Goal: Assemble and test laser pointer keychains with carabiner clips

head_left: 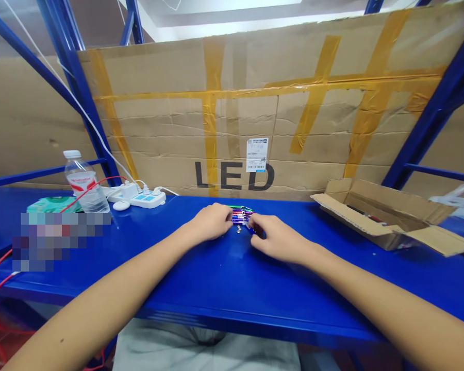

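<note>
Several shiny coloured pens (238, 213) lie side by side on the blue table (212, 281), between my two hands. My left hand (213, 221) rests at their left end, its fingers curled; whether it grips one is hidden. On the right, my right hand (272, 234) has its thumb and fingers closed around a dark, shiny object that I cannot make out, close to the pens' right end. A few small metallic pieces (238, 230) lie on the table just in front of the pens, between the hands.
An open cardboard box (367, 226) with dark pens inside stands at the right. At the left are a water bottle (85, 183), a green packet (56, 204), a white power strip (147, 198) and red cables. Cardboard (170, 139) stands behind the table, between blue posts.
</note>
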### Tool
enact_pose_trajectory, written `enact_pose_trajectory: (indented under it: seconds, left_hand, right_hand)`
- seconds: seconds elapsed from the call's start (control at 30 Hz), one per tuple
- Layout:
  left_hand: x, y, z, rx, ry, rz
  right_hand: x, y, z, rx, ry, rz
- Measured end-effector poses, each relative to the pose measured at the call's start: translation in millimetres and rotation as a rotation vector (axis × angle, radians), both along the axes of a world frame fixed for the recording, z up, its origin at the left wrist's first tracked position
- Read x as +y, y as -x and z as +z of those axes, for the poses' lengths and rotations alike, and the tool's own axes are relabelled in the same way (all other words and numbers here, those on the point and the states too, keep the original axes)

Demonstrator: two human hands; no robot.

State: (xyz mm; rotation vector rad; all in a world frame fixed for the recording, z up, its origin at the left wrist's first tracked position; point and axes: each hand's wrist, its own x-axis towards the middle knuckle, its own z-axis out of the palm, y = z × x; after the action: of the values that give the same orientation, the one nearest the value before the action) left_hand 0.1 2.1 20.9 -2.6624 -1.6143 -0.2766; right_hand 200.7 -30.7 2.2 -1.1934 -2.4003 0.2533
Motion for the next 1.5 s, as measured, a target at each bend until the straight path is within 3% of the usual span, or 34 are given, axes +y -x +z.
enact_pose_trajectory:
  seconds: [0.13, 0.27, 0.37, 0.47, 0.67, 0.93, 1.23, 1.5]
  left_hand:
    - [2.9, -3.1, -9.8, 0.066, -0.134, -0.243]
    - [7.2, -4.1, -19.3, 0.112, -0.125, -0.299]
    - [9.3, -3.3, -23.3, 0.131, -0.102, -0.304]
    - [8.9, -3.1, -22.8, 0.145, -0.088, -0.291]
    - [4.9, -2.5, -14.4, 0.109, -0.027, -0.268]
    - [8.8, 1.8, -14.3, 0.053, 0.056, -0.305]
    - [2.2, 2.9, -3.6, -0.009, 0.393, -0.217]
    - [2.4, 2.6, -5.6, -0.025, 0.300, -0.234]
  right_hand:
    - [14.4, -4.2, -5.3, 0.136, 0.024, -0.052]
    - [21.5, -6.3, -9.8, 0.256, 0.113, -0.039]
    - [25.3, -5.9, -14.2, 0.359, 0.216, 0.014]
    - [26.7, -5.7, -16.3, 0.384, 0.218, 0.057]
    - [14.9, -3.5, -12.2, 0.157, 0.058, 0.044]
    - [7.4, 1.2, -11.9, 0.035, 0.011, 0.082]
    - [9.6, -0.3, -12.0, 0.023, 0.015, 0.070]
    - [11.2, -1.2, -12.1, 0.015, 0.008, 0.062]
